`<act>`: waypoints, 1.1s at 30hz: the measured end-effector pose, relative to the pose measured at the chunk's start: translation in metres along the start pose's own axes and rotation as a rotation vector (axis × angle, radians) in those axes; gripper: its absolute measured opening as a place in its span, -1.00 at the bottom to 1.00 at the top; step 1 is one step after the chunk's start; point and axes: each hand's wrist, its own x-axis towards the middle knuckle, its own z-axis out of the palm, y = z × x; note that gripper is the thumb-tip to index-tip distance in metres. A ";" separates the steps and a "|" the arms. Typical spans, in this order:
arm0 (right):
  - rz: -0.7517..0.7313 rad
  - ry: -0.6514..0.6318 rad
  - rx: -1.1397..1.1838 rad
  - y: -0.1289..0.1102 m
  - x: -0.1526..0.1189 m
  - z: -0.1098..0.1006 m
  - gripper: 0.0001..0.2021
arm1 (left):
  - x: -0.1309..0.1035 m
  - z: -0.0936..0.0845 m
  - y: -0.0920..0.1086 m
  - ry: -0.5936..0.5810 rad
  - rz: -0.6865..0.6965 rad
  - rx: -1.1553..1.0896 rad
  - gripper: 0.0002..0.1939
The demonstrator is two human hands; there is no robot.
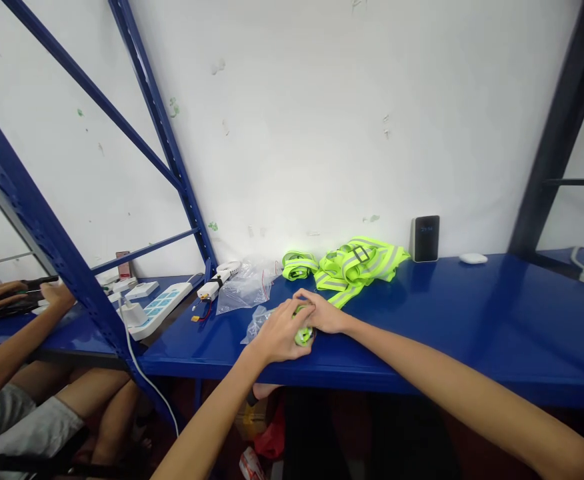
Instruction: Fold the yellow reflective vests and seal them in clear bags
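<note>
Clock positions taken from the roll, 12 away from the wearer. A yellow-green strap roll (pixel 303 336) is held near the front edge of the blue worktop (pixel 452 320). It is gripped between thumb and curled fingers of the left hand (pixel 283 331); the right hand (pixel 326 313) is closed on it from 1 o'clock, its fingers partly hidden. A small clear bag (pixel 257 323) is seen beside the left hand at 9 o'clock. At 12, a second roll (pixel 298 266) is set down, just beside a loose heap of straps (pixel 372 263) at 1, on which a dark buckle (pixel 361 253) is visible. Larger clear plastic (pixel 247 285) is spread at 10 to 11, next to a white device (pixel 218 283) with wires. A dark-faced clock (pixel 426 239) is stood upright at 2, near the wall (pixel 332 133).
</note>
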 end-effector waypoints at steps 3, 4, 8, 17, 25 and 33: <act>-0.093 0.151 -0.160 -0.001 0.000 0.001 -0.75 | 0.016 0.008 0.002 -0.006 0.002 0.102 -0.55; -0.095 0.173 -0.188 -0.002 0.000 -0.001 -0.77 | 0.020 0.010 0.003 -0.003 -0.002 0.121 -0.58; 0.072 0.023 0.022 -0.001 -0.005 -0.023 -0.63 | 0.025 0.009 0.006 0.026 0.010 0.149 -0.54; -0.068 0.059 0.017 0.001 -0.014 -0.034 -0.92 | 0.040 0.017 0.034 -0.045 0.093 0.234 -0.50; 0.172 0.083 0.066 0.000 -0.013 -0.030 -0.79 | 0.047 -0.034 0.027 0.060 -0.198 -0.105 -0.50; 0.357 0.134 0.305 0.009 -0.008 -0.018 -0.58 | 0.075 0.021 -0.007 -0.058 -0.737 -0.001 -0.46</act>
